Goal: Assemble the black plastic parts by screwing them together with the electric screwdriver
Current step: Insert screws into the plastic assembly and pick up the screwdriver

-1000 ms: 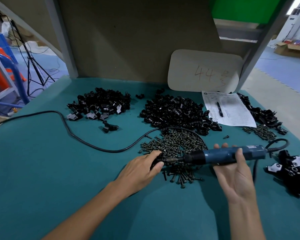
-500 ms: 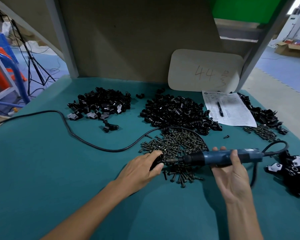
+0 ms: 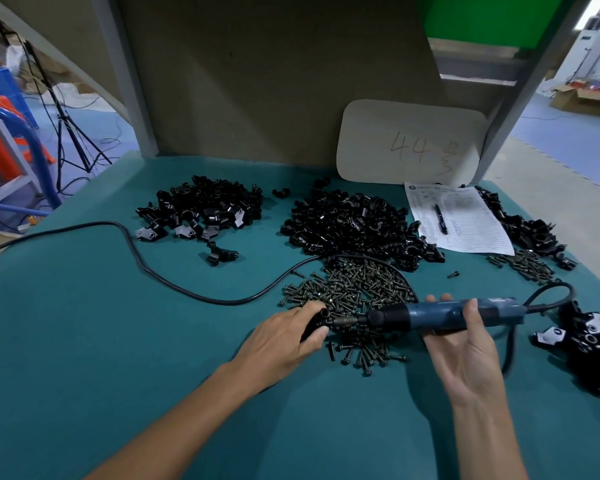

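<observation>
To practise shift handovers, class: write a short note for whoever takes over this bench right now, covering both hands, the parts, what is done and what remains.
Left hand grips a black part beside the screw pile.
Right hand holds the electric screwdriver level, bit at that part.
Loose black parts lie in heaps behind the screws.
Done: a cluster by the right edge looks assembled.
Left: finish this one, then work through the heaps.
</observation>
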